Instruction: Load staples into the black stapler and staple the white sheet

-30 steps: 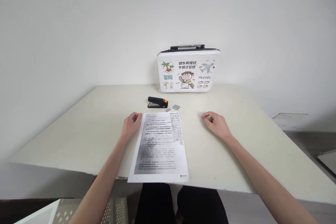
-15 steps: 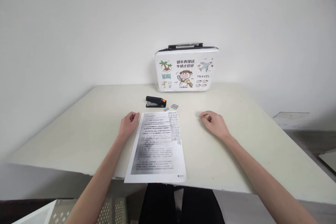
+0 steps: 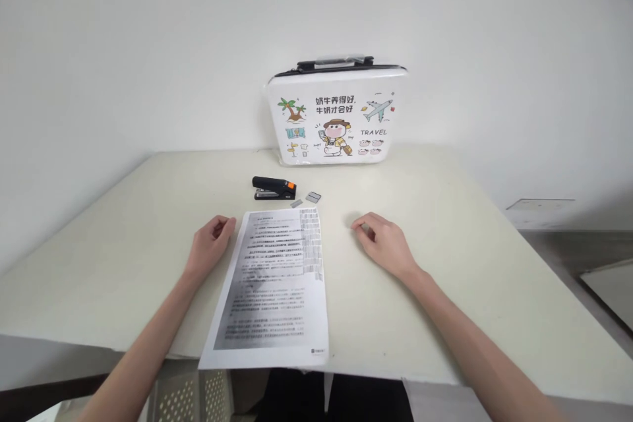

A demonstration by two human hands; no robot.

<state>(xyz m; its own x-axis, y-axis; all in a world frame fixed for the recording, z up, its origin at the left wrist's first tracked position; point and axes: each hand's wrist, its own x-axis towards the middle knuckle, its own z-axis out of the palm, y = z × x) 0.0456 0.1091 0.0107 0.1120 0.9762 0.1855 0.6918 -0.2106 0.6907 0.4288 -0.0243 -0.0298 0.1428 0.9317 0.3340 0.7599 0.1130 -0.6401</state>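
My left hand (image 3: 211, 247) lies on the table in a loose curl, just left of a printed sheet of paper (image 3: 270, 283), with nothing visible in it. To the right of the sheet, my right hand (image 3: 386, 244) also rests with its fingers curled in, and no object shows in it. The paper lies flat, its lower edge over the table's front edge. Beyond its top edge is a black stapler (image 3: 274, 188) with an orange part. Two small grey strips, seemingly staples, lie beside it: one strip (image 3: 313, 196) and a thinner strip (image 3: 296, 204).
A white case (image 3: 336, 119) with cartoon prints and a black handle stands upright against the wall at the back of the pale table (image 3: 435, 198). Below the front edge are dark-clad legs (image 3: 368, 399) and a perforated beige surface (image 3: 216, 395) at lower left.
The view has shifted, so the case, stapler and paper appear further left and a bit larger. Both hands stay curled on the table on either side of the sheet.
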